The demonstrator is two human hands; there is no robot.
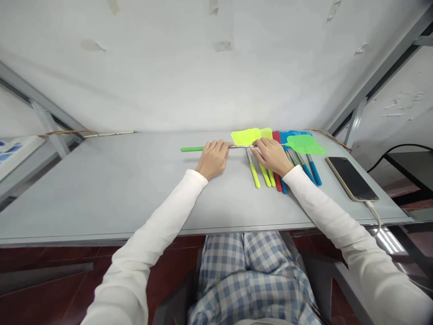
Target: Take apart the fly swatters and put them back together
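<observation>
Fingers of the left hand [213,159] wrap the green swatter [306,144] where its grip [191,149] meets the shaft [241,146]; those of the right hand [273,155] hold the shaft nearer the head, thumb below. The swatter runs crosswise over the table [142,180], grip to the left, head to the right; whether it touches anything beneath cannot be told. Both hands hide stretches of it. Around the right hand, yellow swatters [245,136], a red swatter [278,182] and blue swatters [315,171] lie side by side, heads toward the wall [158,81]. The red head is mostly covered, the blue ones partly, and the overlap leaves the count unclear. A phone [353,178] lies to the right, its cable [374,211] dropping past the table's edge. Both sleeves [162,221] are cut off below.
</observation>
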